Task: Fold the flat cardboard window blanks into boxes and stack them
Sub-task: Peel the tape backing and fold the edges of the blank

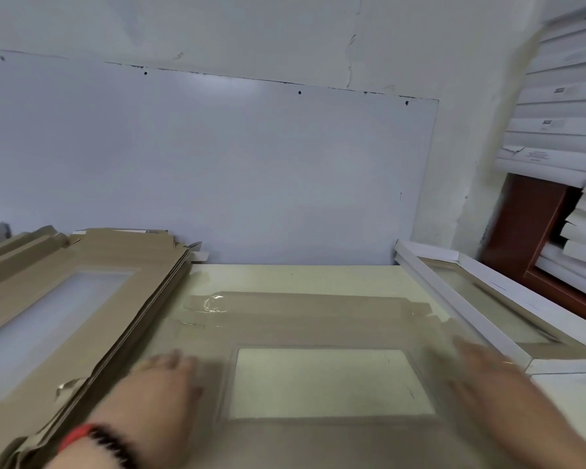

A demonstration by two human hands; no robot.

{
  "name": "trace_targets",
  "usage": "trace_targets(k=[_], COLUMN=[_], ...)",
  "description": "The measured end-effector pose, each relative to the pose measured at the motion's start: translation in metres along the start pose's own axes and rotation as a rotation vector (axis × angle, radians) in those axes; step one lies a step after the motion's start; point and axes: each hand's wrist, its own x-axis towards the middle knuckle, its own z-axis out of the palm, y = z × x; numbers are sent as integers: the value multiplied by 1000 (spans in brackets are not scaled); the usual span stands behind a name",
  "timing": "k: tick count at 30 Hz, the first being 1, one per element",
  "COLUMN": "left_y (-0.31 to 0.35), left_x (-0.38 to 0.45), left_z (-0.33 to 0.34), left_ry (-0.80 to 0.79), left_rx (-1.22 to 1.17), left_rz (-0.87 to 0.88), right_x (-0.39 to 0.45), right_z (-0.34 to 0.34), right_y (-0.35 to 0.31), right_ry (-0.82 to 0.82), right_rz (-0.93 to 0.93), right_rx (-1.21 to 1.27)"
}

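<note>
1 flat blank (318,333), 2 hands (163,384)

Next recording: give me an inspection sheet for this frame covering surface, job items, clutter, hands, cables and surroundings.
Surface: pale table top, bare strip visible at the back.
Job's things: one flat blank with a clear window lies centre; stack of flat blanks at left; folded white box with a window at right.
Clutter: nothing seen.
Hands: left hand and right hand both lie on the centre blank, motion-blurred; fingers look straight. Red and black bracelet on the left wrist.
Cables: nothing seen.
Surroundings: white wall panel behind; stacked white boxes upper right; red-brown frame beneath them.
</note>
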Motion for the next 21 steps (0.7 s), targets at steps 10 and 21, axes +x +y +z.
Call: trace_targets(k=[10,21], left_y=[101,-2], left_x=[56,80], left_z=[85,107], left_ry=[-154,-159], left_rx=[-239,-175], left_rz=[290,2], right_x=[27,68], right_z=[71,92], right_y=[-151,-6], right_ry=[-262,-334], right_rz=[-561,-144], right_rx=[214,60])
